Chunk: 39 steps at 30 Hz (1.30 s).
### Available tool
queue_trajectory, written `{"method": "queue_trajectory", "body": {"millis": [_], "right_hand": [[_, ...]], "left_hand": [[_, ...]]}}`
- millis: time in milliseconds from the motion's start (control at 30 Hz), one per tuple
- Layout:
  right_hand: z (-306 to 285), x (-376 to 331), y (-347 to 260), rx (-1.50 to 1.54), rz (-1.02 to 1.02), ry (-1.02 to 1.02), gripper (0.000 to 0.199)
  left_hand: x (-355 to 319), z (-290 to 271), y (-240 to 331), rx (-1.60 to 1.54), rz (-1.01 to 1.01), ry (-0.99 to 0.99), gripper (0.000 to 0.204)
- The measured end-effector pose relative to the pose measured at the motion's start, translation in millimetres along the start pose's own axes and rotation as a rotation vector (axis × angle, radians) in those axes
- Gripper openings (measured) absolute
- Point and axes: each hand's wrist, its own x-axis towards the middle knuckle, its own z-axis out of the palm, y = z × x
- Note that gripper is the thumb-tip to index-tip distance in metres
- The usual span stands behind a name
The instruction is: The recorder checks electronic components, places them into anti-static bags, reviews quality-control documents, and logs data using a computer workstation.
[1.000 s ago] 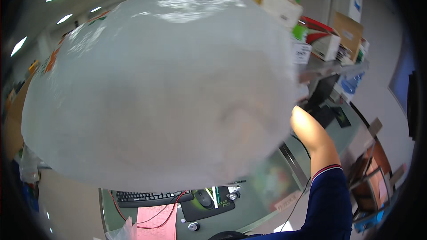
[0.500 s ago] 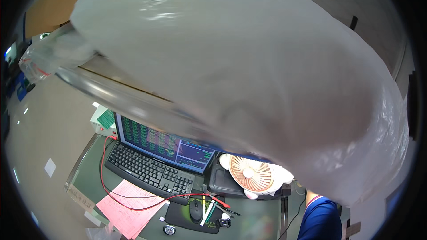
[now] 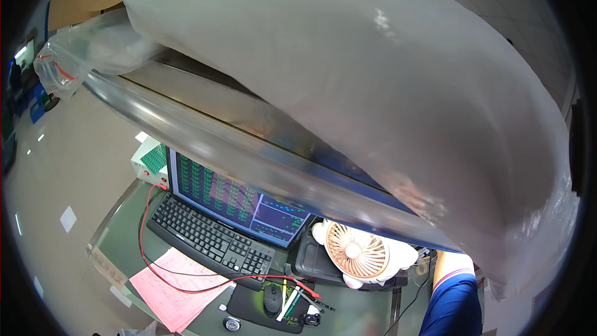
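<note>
So bag [image 3: 348,68] nr hidden R fingers

bag [image 3: 348,68] glossy plstc; shelf edge [image 3: 211,138] shiny mtl

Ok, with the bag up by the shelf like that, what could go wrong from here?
The bulky white bag bulges past the front of the metal shelf; if it is poorly supported, it might slide off and knock the fan below.
It also blocks much of the view, and neither hand shows clearly, so a weak grip could go unnoticed.
</note>
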Motion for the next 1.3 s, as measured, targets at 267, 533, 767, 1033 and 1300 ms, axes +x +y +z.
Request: {"method": "queue_trajectory", "body": {"millis": [267,533,767,1033,1300], "right_hand": [[6,-4,6,0.038,0.031,-0.006,0.02],[9,-5,10,0.07,0.059,-0.001,0.02],[13,-4,19,0.122,0.089,0.023,0.02],[25,8,11,0.252,0.12,0.049,0.02],[21,16,11,0.377,0.146,0.101,0.02]], "left_hand": [[-1,2,6,0.007,-0.075,-0.036,0.036],[-4,3,-1,0.008,-0.002,-0.006,0.035],[-11,0,6,0.044,-0.058,0.009,0.037],[-11,-19,14,0.082,-0.03,-0.002,0.036],[-28,-32,-10,-0.06,0.068,0.084,0.035]]}}
